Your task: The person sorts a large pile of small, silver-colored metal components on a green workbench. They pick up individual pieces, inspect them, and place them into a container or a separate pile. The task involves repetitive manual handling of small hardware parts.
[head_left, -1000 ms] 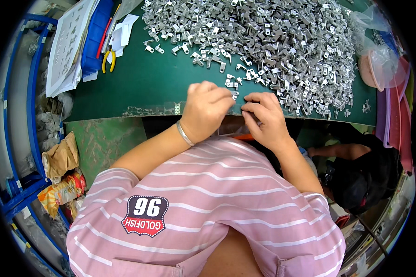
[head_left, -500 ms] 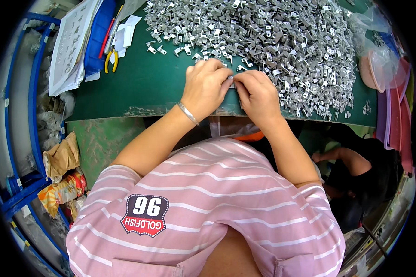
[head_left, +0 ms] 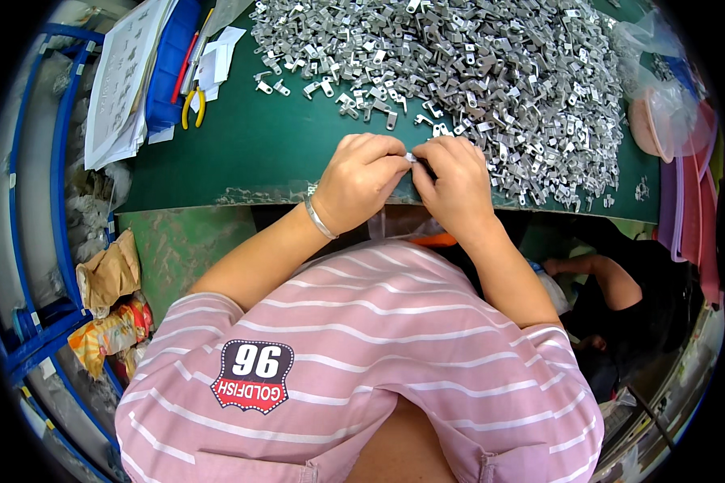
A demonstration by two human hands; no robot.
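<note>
Taking the place where the fingertips meet as the middle of the clock, the left hand (head_left: 358,179) comes from eight o'clock and the right hand (head_left: 457,181) from four, and both are pinched on one small metal piece (head_left: 410,158) between them, above the near part of the green tabletop (head_left: 217,157). Probably the fingertips hold it because so small a thing gives no room for a fuller grip. The metal pile (head_left: 532,88) spreads from eleven to three o'clock, which seems to keep many pieces within short reach, while the pliers (head_left: 201,105) lie toward ten, perhaps to be out of the way. The fingers cover most of the held piece, so I cannot tell its shape. The pile is cut off at twelve o'clock, and a person in dark clothing (head_left: 616,286) at four is partly lost in shadow.
</note>
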